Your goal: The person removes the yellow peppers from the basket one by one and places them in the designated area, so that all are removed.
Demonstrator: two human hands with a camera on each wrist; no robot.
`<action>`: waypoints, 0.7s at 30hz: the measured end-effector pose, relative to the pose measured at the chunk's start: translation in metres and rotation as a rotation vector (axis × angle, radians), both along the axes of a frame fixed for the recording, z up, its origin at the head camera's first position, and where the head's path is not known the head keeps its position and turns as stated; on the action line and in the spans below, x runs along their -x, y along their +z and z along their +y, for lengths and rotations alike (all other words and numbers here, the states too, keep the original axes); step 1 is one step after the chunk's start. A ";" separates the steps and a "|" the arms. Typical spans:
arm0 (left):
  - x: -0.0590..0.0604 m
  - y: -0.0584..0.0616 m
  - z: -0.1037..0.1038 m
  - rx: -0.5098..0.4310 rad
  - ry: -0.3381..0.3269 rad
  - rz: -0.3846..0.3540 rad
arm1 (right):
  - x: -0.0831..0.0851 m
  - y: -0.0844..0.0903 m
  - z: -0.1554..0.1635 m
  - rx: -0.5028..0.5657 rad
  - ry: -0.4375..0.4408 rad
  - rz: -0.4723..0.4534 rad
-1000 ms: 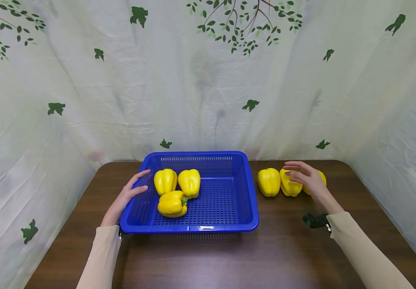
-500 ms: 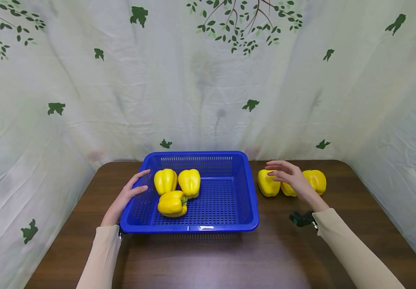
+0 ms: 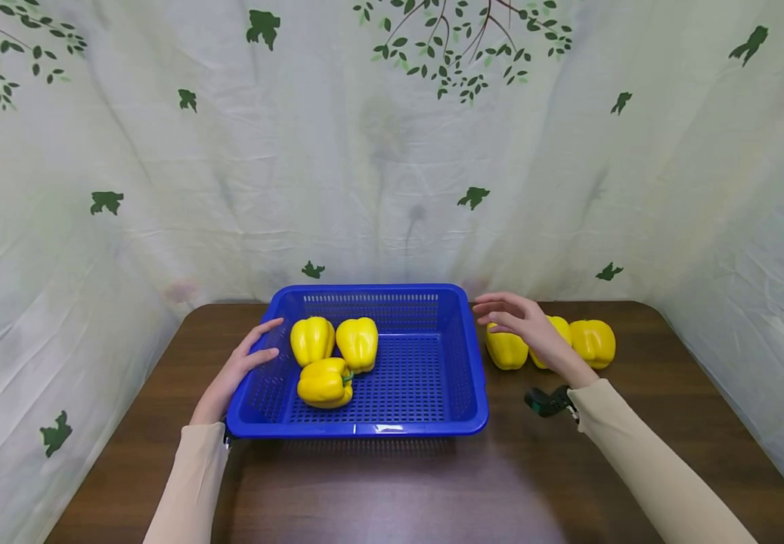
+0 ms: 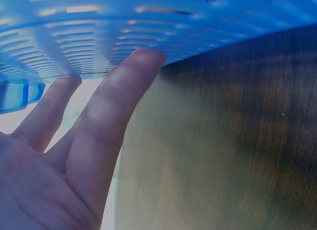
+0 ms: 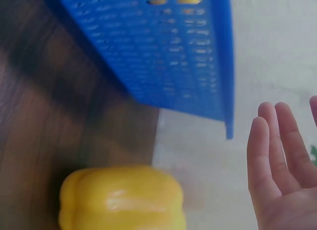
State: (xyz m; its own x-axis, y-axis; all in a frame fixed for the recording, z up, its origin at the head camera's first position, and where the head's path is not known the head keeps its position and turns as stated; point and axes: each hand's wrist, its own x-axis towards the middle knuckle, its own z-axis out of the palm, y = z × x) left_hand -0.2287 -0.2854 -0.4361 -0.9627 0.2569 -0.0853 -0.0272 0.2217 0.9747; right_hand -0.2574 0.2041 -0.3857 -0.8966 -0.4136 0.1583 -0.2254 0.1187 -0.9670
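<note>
Hovering empty, fingers extended, the right hand [image 3: 534, 329] could roll the nearby blocky yellow pepper [image 3: 507, 352] if lowered; the left hand [image 3: 240, 369], fingers relaxed, touches the rectangular blue plastic basket [image 3: 296, 431].

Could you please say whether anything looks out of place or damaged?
Nothing looks damaged or spilled; the nearest yellow pepper in the blue basket is just turned sideways, its green stem pointing right.
</note>
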 end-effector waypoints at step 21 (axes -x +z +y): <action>-0.002 0.002 0.001 -0.014 0.001 -0.015 | 0.010 0.024 -0.053 -0.011 0.123 -0.002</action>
State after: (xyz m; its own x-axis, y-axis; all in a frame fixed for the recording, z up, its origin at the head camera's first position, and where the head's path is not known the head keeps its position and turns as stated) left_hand -0.2271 -0.2842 -0.4341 -0.9616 0.2573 -0.0955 -0.0415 0.2076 0.9773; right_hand -0.2676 0.1515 -0.3617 -0.8395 -0.5218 0.1514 -0.2371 0.1010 -0.9662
